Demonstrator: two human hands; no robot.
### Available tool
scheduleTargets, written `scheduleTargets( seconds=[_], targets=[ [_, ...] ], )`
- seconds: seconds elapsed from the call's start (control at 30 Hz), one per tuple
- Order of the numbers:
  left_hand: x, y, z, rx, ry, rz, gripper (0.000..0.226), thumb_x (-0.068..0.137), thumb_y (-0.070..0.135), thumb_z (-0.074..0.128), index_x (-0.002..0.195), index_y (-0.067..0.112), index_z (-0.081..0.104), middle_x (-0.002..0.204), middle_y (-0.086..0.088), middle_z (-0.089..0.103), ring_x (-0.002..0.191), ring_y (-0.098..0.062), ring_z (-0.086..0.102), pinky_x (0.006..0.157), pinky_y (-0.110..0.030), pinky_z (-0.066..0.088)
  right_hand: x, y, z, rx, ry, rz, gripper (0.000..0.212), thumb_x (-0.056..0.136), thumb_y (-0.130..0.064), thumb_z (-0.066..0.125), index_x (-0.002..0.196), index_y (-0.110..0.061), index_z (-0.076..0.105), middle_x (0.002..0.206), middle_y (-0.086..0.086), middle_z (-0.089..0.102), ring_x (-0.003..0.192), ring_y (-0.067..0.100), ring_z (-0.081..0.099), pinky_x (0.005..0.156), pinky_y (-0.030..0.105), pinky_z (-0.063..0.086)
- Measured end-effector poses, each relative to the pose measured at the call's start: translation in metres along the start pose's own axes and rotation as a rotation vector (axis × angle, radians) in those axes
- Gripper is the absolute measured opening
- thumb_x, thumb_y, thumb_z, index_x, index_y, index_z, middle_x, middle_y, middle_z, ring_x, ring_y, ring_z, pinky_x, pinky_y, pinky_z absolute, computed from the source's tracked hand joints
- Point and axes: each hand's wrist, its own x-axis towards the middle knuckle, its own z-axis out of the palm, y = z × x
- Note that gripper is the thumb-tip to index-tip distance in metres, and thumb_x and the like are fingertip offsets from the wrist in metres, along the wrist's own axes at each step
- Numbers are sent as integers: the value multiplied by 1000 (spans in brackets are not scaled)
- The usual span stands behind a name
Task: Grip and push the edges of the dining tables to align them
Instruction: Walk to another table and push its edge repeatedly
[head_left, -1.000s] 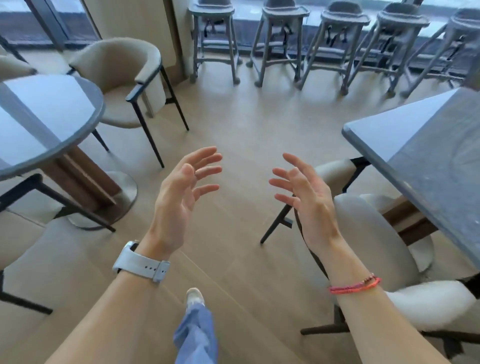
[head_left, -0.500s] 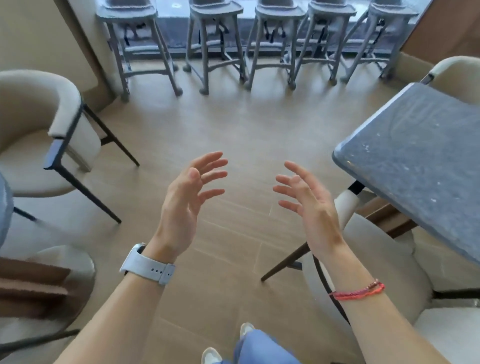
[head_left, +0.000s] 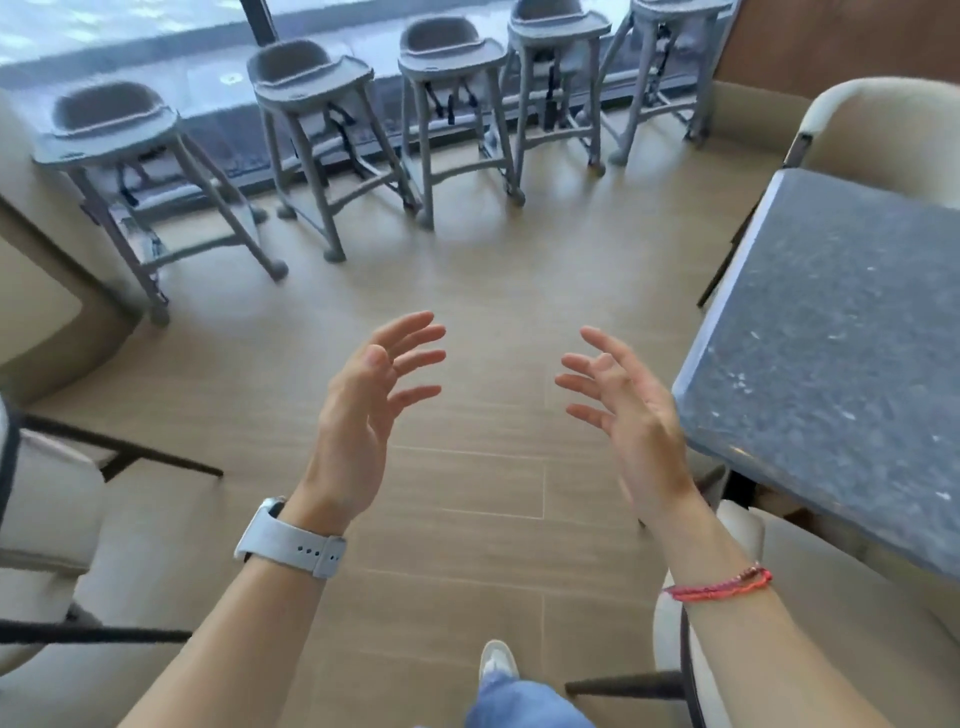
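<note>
A dining table (head_left: 831, 364) with a dark grey speckled stone top fills the right side, its rounded near-left corner close to my right hand. My right hand (head_left: 628, 415), a red bracelet on its wrist, hovers open with fingers spread, just left of that table edge and not touching it. My left hand (head_left: 363, 415), with a white watch on the wrist, is open too, palm turned inward, over the bare floor. Both hands hold nothing. The round table seen earlier is out of view.
Several grey high chairs (head_left: 322, 130) line the window at the back. Cream upholstered chairs with black legs stand at the left (head_left: 57, 519), under the table at lower right (head_left: 810, 639) and behind it (head_left: 883, 135). A tan wood-look floor (head_left: 483, 493) lies between.
The view has swung right and moved forward: the round table on the left has left the frame, and the grey table has come closer. Both hands stay raised and open.
</note>
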Motion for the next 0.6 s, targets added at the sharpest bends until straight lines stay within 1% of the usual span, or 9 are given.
scheduleTargets(
  seconds=[0.07,0.13,0.17,0.23,0.3,0.4,0.47,0.57,0.6],
  targets=[
    [48,0,2,-2,-34,5,70,86,64,56,137,17,57,142,-9,63,131,-31,59,105,-55,47,37,-6,-4,8,50,-9,45,81,-58,59,122,-41,66,119,1,72,111,17,69,90,36,54],
    [93,-3,5,-18,-73,-3,65,88,59,52,136,17,58,141,-9,63,130,-32,59,106,-57,46,71,-9,-8,12,100,-18,51,77,-60,59,124,-40,65,119,2,72,110,18,70,89,35,54],
    [116,-5,9,-23,-107,-6,66,87,62,55,136,18,59,141,-9,63,131,-32,59,106,-57,47,88,-10,-11,11,127,-23,52,77,-60,59,124,-39,65,119,2,72,110,18,70,89,35,54],
    [157,-10,16,-31,-170,-16,77,81,71,62,137,18,58,141,-9,63,131,-32,59,105,-54,47,119,-12,-14,8,182,-34,52,78,-59,59,125,-38,65,119,2,72,110,18,70,90,37,54],
    [203,-17,23,-40,-231,-15,80,81,71,61,138,16,57,142,-9,63,130,-32,59,105,-54,48,152,-14,-16,7,258,-52,51,77,-58,59,124,-38,65,119,3,72,110,19,70,92,38,55],
    [275,-25,31,-68,-331,-6,90,75,79,63,138,16,57,142,-10,63,130,-32,59,103,-50,50,203,-19,-17,10,382,-76,44,81,-52,60,122,-37,66,119,4,72,111,22,69,92,39,54],
    [324,-33,35,-94,-414,-20,90,74,79,64,138,16,57,141,-9,63,129,-32,60,103,-51,49,236,-23,-16,-7,463,-90,43,85,-47,58,125,-33,66,120,6,71,111,22,69,92,38,54],
    [392,-35,49,-117,-533,-33,89,73,80,64,136,17,59,140,-9,64,129,-31,60,104,-56,48,273,-34,-14,0,597,-113,48,80,-55,59,123,-34,66,120,4,71,111,20,70,90,33,54],
    [413,-36,55,-114,-576,-40,88,73,81,64,135,19,60,140,-9,64,129,-31,60,104,-56,48,286,-35,-15,1,631,-113,45,81,-53,59,121,-35,66,119,4,72,111,20,70,90,33,54]
  ],
)
